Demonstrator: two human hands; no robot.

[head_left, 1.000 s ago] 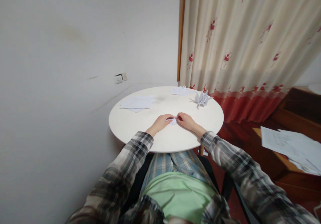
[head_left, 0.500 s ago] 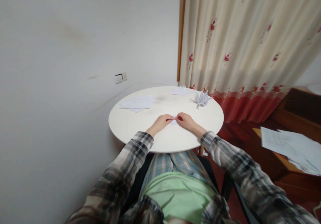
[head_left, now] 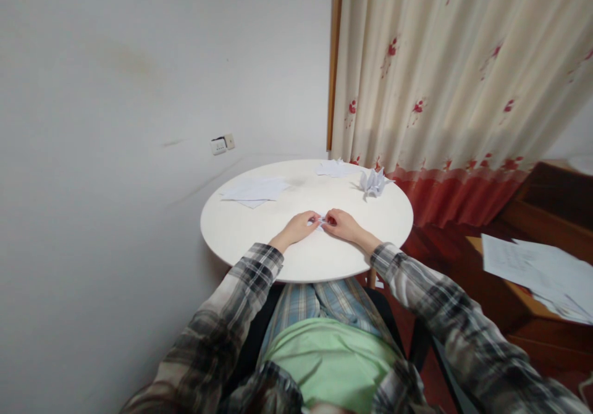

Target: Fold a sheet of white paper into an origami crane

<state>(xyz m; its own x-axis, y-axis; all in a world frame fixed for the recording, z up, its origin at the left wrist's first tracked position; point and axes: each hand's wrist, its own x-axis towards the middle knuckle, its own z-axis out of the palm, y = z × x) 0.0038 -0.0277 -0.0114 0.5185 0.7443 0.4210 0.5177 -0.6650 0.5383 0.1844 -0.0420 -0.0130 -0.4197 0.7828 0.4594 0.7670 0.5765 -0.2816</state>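
Observation:
Between my two hands, over the front half of a round white table (head_left: 245,241), is a small folded piece of white paper (head_left: 320,227). My left hand (head_left: 299,227) pinches its left side, thumb and fingers bent around it. On the other side my right hand (head_left: 340,223) grips the paper with curled fingers. Most of the paper is covered by the fingers, so its exact folds cannot be made out. Both wrists rest low, close to the tabletop.
A pile of folded white paper shapes (head_left: 373,183) sits at the table's right. White sheets (head_left: 254,190) lie at the left, and more paper (head_left: 332,168) is at the back. To the right, papers (head_left: 537,272) rest on a wooden cabinet (head_left: 491,303). A wall borders the left.
The fingers of both hands have shifted slightly on the paper, and the left thumb and fingers are a little further apart. Paper now shows between them. The arms have hardly moved.

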